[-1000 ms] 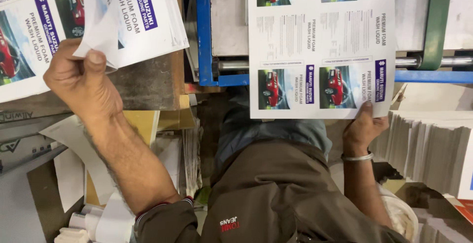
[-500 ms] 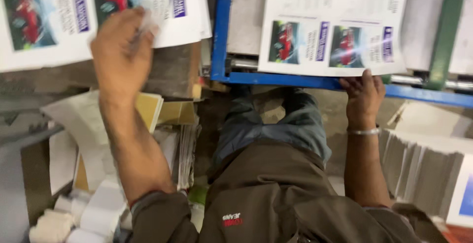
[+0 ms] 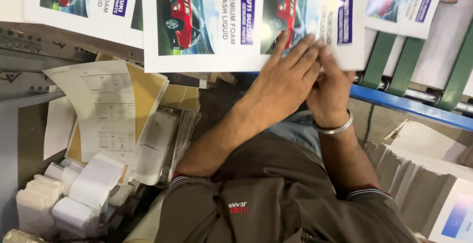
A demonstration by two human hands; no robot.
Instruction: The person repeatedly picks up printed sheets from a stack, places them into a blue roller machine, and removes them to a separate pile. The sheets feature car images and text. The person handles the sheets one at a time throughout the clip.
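- The printed sheet (image 3: 305, 21), white with a red car picture and a purple strip, lies at the far edge of the view, overlapping a like sheet (image 3: 197, 21) to its left; it looks blurred, so probably it is being slid or squared.
- The left hand (image 3: 286, 83) lies flat on the sheet, fingers (image 3: 300, 51) stretched out and slightly spread, pressing rather than gripping.
- The right hand (image 3: 330, 93), a metal bangle (image 3: 335, 129) at its wrist, sits just beside and partly under the left; whether its fingers pinch the sheet's near edge I cannot tell.
- A blue rail (image 3: 409, 106) runs to the right; loose papers (image 3: 106, 110) and paper rolls (image 3: 88, 184) lie near left.
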